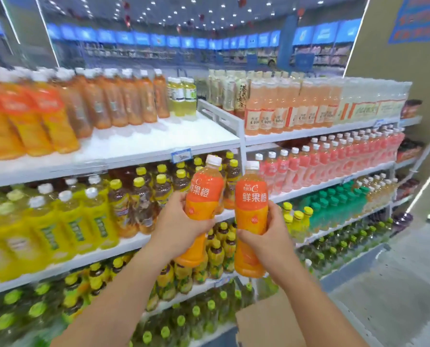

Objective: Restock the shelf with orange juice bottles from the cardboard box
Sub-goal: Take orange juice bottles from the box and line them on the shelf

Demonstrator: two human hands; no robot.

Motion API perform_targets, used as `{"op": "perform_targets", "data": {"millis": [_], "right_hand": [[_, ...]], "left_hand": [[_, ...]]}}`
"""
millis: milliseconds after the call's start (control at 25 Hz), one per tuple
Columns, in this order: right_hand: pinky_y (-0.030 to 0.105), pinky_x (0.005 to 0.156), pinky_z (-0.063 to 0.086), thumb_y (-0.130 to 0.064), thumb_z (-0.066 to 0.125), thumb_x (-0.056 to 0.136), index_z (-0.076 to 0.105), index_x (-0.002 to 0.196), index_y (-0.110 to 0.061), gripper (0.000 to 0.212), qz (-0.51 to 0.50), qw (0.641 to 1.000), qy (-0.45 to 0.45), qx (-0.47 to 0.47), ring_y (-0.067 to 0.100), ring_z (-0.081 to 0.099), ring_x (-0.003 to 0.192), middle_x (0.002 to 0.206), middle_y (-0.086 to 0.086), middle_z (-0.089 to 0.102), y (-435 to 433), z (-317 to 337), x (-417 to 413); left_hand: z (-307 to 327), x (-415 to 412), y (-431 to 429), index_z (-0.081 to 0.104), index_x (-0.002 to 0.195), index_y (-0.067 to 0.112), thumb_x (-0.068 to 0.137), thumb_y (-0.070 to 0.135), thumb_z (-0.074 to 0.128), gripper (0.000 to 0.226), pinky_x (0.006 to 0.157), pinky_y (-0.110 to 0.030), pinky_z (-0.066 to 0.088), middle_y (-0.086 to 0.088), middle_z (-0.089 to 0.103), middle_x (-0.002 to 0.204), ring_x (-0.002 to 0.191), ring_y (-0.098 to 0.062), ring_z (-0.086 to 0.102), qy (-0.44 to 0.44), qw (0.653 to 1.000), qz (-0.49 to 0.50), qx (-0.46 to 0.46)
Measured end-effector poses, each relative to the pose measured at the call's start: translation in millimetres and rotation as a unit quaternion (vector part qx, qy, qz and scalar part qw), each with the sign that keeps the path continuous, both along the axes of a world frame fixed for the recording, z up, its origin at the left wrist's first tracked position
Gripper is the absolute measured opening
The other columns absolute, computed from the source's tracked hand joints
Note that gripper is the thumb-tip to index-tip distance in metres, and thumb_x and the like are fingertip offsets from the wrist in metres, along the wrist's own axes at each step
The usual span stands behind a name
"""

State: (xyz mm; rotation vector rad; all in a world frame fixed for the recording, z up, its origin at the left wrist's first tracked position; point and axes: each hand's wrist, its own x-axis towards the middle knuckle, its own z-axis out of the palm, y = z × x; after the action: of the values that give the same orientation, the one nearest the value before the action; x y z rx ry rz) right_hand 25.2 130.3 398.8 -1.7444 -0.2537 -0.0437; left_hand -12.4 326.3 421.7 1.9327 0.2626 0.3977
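Orange-labelled plastic juice bottles with white caps, one [201, 196] clasped in the left hand [181, 227] and one [251, 211] in the right hand [271, 236], are upright below the bare white top shelf [163, 139]. Likely risk: lifting both together, one may knock the shelf's front edge or slip. The brown cardboard box [266, 319] sits beneath them.

Readable text, head view:

Right-hand orange juice bottle [251, 216]: label reads "鲜果橙" in white on orange; a "C" above it; small "100%" roundel lower on the label.

Left-hand orange juice bottle [203, 206]: same "鲜果橙", with "C" partly cut off at its 10 o'clock.

Pale peach bottles [267, 113], top shelf at 1 o'clock: labels read "C100".

Blue-edged price tag [181, 156] on the top shelf lip: digit "3" legible, the rest blurred.

Other labels and overhead signs: too blurred to read.
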Motion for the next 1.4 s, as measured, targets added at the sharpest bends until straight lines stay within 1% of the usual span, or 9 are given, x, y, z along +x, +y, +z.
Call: {"op": "perform_targets", "data": {"millis": [160,320,480,560,680,880,1080,1280,1400], "right_hand": [[0.043,0.078,0.061,-0.010,0.083,0.075,0.042,0.134,-0.032,0.076,0.066,0.997,-0.026,0.010,0.013,0.071,0.086,0.105,-0.004,0.068,88,24,18],[0.040,0.080,0.060,-0.014,0.084,0.076,0.040,0.136,-0.035,0.077,0.108,0.993,-0.047,0.019,0.009,0.069,0.090,0.109,-0.009,0.066,183,39,36],[0.039,0.078,0.061,-0.013,0.086,0.075,0.044,0.131,-0.036,0.074,0.136,0.988,-0.062,0.039,0.008,0.070,0.088,0.107,-0.008,0.068,268,49,62],[0.037,0.079,0.060,-0.011,0.086,0.075,0.045,0.130,-0.035,0.072,0.142,0.986,-0.069,0.049,0.008,0.070,0.089,0.107,-0.008,0.068,303,54,74],[0.036,0.081,0.059,-0.014,0.085,0.076,0.045,0.130,-0.036,0.070,0.147,0.984,-0.075,0.061,0.010,0.070,0.094,0.109,-0.008,0.068,341,62,95],[0.025,0.074,0.054,-0.007,0.082,0.079,0.042,0.135,-0.029,0.071,0.159,0.980,-0.095,0.070,0.003,0.068,0.093,0.112,-0.009,0.066,379,79,145],[0.026,0.078,0.053,-0.004,0.083,0.077,0.040,0.138,-0.025,0.077,0.195,0.972,-0.111,0.072,0.007,0.066,0.102,0.118,-0.006,0.064,405,90,210],[0.017,0.078,0.048,-0.001,0.080,0.080,0.037,0.132,-0.036,0.076,0.225,0.964,-0.115,0.085,-0.003,0.061,0.103,0.117,-0.019,0.058,423,84,250],[0.021,0.081,0.049,-0.004,0.079,0.081,0.035,0.133,-0.037,0.076,0.233,0.961,-0.119,0.088,-0.002,0.060,0.106,0.120,-0.018,0.057,432,79,264]], "left_hand": [[20,-9,78,0.045,0.116,0.037,0.066,0.031,0.094,0.069,0.078,-0.034,0.057,0.012,0.068,0.102,0.089,-0.009,0.070,-0.041,0.995,0.085,0.011],[33,-12,159,0.046,0.107,0.040,0.070,0.029,0.091,0.059,0.077,-0.031,0.056,0.015,0.065,0.098,0.088,-0.007,0.067,-0.072,0.986,0.151,0.023],[42,4,240,0.061,0.103,0.031,0.067,0.029,0.091,0.047,0.065,-0.017,0.048,0.014,0.069,0.090,0.079,0.000,0.064,-0.095,0.971,0.212,0.049],[49,15,271,0.059,0.101,0.031,0.069,0.025,0.090,0.045,0.059,-0.008,0.041,0.018,0.065,0.087,0.076,0.009,0.058,-0.112,0.966,0.229,0.045],[58,36,306,0.055,0.101,0.032,0.073,0.019,0.087,0.044,0.055,-0.006,0.041,0.018,0.062,0.084,0.072,0.008,0.057,-0.130,0.962,0.238,0.042],[69,81,336,0.054,0.106,0.035,0.077,0.023,0.085,0.044,0.061,-0.011,0.041,0.020,0.062,0.090,0.076,0.009,0.058,-0.153,0.953,0.262,0.024],[75,132,331,0.051,0.093,0.043,0.076,0.024,0.086,0.043,0.062,-0.012,0.043,0.023,0.062,0.088,0.078,0.018,0.058,-0.170,0.938,0.301,0.009],[73,175,330,0.056,0.113,0.038,0.078,0.023,0.085,0.048,0.068,-0.009,0.045,0.021,0.066,0.097,0.089,0.008,0.062,-0.195,0.923,0.331,-0.012],[67,192,334,0.056,0.113,0.040,0.079,0.024,0.084,0.047,0.072,-0.015,0.050,0.021,0.068,0.096,0.089,0.006,0.064,-0.208,0.915,0.346,-0.022]]}}
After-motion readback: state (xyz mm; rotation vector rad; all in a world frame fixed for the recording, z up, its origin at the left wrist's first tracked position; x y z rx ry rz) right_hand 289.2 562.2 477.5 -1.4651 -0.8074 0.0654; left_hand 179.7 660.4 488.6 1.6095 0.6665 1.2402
